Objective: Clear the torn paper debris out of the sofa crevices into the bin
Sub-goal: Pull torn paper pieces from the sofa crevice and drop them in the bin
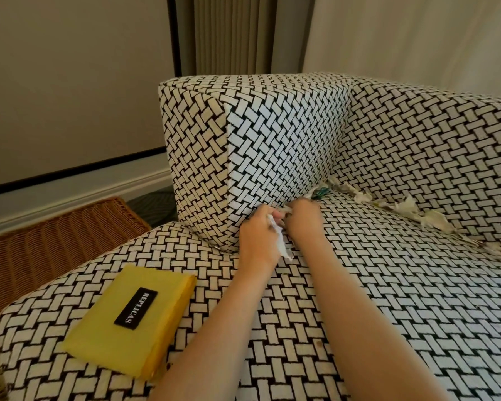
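My left hand (258, 235) and my right hand (302, 219) meet at the crevice where the sofa's armrest (272, 140) joins the seat (388, 285). The left hand is closed on white torn paper scraps (281, 244) that hang down from its fingers. The right hand's fingers pinch a small scrap at the crevice beside it. More torn paper debris (405, 208) lines the crevice between the seat and the backrest (446, 146), running to the right. A greenish scrap (320, 192) sticks out at the corner.
A brown wicker bin (55, 235) stands on the floor left of the sofa, beyond the armrest. A yellow book (130, 322) with a black label lies on the seat's front left. Wall and curtains rise behind the sofa.
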Available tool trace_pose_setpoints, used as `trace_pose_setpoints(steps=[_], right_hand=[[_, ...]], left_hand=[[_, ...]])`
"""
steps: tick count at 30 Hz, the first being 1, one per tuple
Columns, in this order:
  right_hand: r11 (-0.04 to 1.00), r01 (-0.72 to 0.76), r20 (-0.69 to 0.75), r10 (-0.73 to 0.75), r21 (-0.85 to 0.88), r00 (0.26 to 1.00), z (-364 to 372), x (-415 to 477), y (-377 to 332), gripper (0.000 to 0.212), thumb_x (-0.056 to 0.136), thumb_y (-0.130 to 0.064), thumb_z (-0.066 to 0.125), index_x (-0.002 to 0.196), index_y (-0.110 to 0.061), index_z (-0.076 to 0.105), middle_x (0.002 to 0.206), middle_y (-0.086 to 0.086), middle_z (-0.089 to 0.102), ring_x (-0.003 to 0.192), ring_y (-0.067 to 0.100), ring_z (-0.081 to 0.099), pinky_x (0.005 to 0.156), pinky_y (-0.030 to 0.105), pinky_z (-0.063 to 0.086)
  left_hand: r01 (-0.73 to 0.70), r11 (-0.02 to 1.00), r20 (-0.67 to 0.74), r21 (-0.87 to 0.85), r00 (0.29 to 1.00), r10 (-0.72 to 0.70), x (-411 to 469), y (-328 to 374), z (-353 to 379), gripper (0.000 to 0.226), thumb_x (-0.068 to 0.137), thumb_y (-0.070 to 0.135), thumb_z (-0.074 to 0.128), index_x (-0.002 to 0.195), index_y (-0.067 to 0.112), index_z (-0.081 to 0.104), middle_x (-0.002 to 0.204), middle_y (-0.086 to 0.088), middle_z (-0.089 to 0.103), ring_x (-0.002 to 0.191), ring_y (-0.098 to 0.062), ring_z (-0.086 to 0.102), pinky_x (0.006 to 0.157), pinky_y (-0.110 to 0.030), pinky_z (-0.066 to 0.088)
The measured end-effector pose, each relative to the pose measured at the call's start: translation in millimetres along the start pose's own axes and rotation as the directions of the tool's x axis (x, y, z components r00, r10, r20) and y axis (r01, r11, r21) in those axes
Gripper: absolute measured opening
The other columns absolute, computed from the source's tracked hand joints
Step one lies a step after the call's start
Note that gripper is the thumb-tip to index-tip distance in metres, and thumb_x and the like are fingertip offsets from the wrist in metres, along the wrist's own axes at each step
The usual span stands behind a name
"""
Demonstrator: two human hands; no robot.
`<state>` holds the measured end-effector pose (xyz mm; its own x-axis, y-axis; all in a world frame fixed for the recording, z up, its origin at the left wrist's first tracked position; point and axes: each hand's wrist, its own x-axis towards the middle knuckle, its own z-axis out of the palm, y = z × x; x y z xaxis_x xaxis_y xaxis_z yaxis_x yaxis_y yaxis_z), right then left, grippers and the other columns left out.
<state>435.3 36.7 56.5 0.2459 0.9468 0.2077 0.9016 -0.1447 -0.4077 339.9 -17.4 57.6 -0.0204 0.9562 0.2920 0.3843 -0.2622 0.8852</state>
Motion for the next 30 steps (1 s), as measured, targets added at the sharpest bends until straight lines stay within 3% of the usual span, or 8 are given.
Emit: trace_pose_setpoints(steps=[3,6,10,14,20,23,26,30], right_hand=[[0.998,0.026,-0.038,-0.023,0.062,0.999,0,-1,2,0.018,0.086,0.000,0.046,0.079,-0.007,0.061,0.082,0.010,0.059,0.080,0.025,0.056,0.059,0.025,0.039],[0.992,0.027,-0.035,-0.023,0.121,0.999,-5,-1,5,0.020,0.082,0.003,0.045,0.073,-0.009,0.058,0.073,0.006,0.054,0.067,0.020,0.047,0.045,0.021,0.026],[0.978,0.053,-0.033,-0.047,0.203,0.998,-8,-3,8,0.019,0.079,0.007,0.043,0.077,-0.002,0.060,0.072,0.008,0.055,0.067,0.021,0.046,0.045,0.020,0.025],[0.921,0.088,-0.025,-0.085,0.379,0.996,-13,-8,11,0.020,0.078,0.008,0.043,0.074,-0.001,0.061,0.063,0.004,0.054,0.059,0.017,0.043,0.043,0.015,0.026],[0.803,0.013,0.062,-0.062,0.596,0.996,-16,-9,15,0.024,0.089,-0.013,0.054,0.067,-0.004,0.057,0.058,0.003,0.052,0.054,0.015,0.043,0.047,0.022,0.031],[0.766,0.030,0.039,-0.072,0.642,0.997,-29,-11,12,0.025,0.087,0.000,0.047,0.064,-0.007,0.054,0.057,0.003,0.051,0.052,0.015,0.040,0.050,0.024,0.031],[0.693,0.077,-0.014,-0.096,0.717,0.995,-46,-13,4,0.033,0.088,0.000,0.046,0.059,-0.015,0.048,0.052,-0.005,0.043,0.048,0.009,0.032,0.047,0.021,0.027],[0.689,0.088,-0.010,-0.117,0.719,0.993,-53,-16,-5,0.034,0.089,-0.009,0.052,0.057,-0.018,0.048,0.054,-0.006,0.047,0.053,0.010,0.039,0.057,0.025,0.035]], left_hand=[[-0.071,0.984,0.011,0.162,0.997,0.071,-5,2,-4,0.041,0.085,-0.011,0.041,0.113,0.013,0.059,0.100,-0.003,0.062,0.081,-0.010,0.051,0.067,-0.016,0.040],[-0.063,0.969,0.090,0.241,0.995,0.042,-7,4,-1,0.044,0.088,-0.008,0.043,0.126,0.012,0.052,0.117,-0.006,0.060,0.103,-0.018,0.056,0.085,-0.026,0.046],[0.009,0.963,0.184,0.269,0.981,-0.060,-2,4,0,0.033,0.087,0.000,0.054,0.118,0.008,0.047,0.098,-0.009,0.057,0.089,-0.022,0.055,0.073,-0.027,0.044],[0.079,0.967,0.212,0.241,0.968,-0.131,9,7,3,0.039,0.091,0.004,0.049,0.130,0.008,0.042,0.119,-0.011,0.058,0.106,-0.024,0.055,0.076,-0.022,0.039],[0.089,0.983,0.150,0.164,0.982,-0.114,9,3,10,0.036,0.096,0.009,0.043,0.132,0.012,0.047,0.120,-0.009,0.061,0.105,-0.022,0.057,0.075,-0.021,0.039],[0.096,0.994,0.110,0.054,0.989,-0.101,8,5,6,0.035,0.098,0.010,0.038,0.132,0.013,0.049,0.121,-0.006,0.061,0.098,-0.016,0.056,0.069,-0.011,0.038],[0.093,0.995,0.091,-0.032,0.992,-0.090,10,8,2,0.033,0.097,0.008,0.042,0.128,0.008,0.053,0.115,-0.007,0.063,0.092,-0.013,0.057,0.058,0.002,0.037],[0.173,0.977,0.158,-0.127,0.976,-0.152,18,27,-8,0.024,0.094,-0.001,0.043,0.113,-0.009,0.056,0.077,-0.007,0.058,0.067,-0.012,0.051,0.055,-0.003,0.038]])
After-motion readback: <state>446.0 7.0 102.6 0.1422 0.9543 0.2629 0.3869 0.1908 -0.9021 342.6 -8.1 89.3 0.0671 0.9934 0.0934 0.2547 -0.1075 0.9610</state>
